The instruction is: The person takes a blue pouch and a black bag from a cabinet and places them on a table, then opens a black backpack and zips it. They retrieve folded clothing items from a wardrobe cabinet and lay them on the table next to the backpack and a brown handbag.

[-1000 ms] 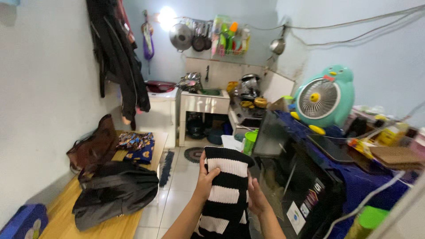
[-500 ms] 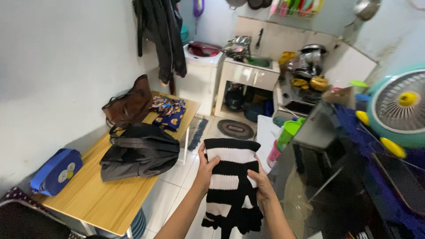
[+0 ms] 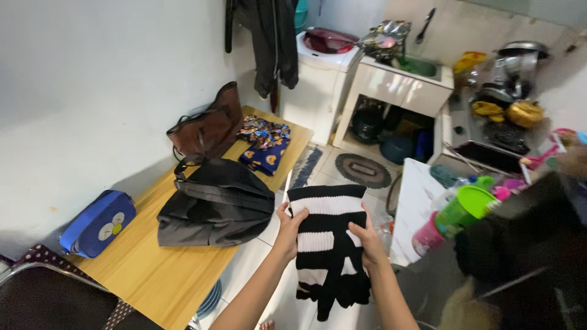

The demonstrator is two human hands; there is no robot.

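Note:
I hold a folded black-and-white striped knit garment (image 3: 327,232) in front of me, above the tiled floor. My left hand (image 3: 288,223) grips its left edge with the thumb on top. My right hand (image 3: 368,235) grips its right edge. The garment's lower end hangs loose below my hands. To the left stands a low wooden table (image 3: 159,275); its near corner is close to my left forearm.
On the table lie a black bag (image 3: 214,201), a brown leather bag (image 3: 205,128), folded patterned blue cloth (image 3: 264,146) and a blue pouch (image 3: 98,223). Dark coats (image 3: 272,36) hang on the wall. A white sink unit (image 3: 397,85), a round mat (image 3: 361,170) and green and pink cups (image 3: 455,214) lie ahead and right.
The view has tilted down and turned left; the table fills more of the frame and the fan has left view. Both hands keep the same grip on the striped garment.

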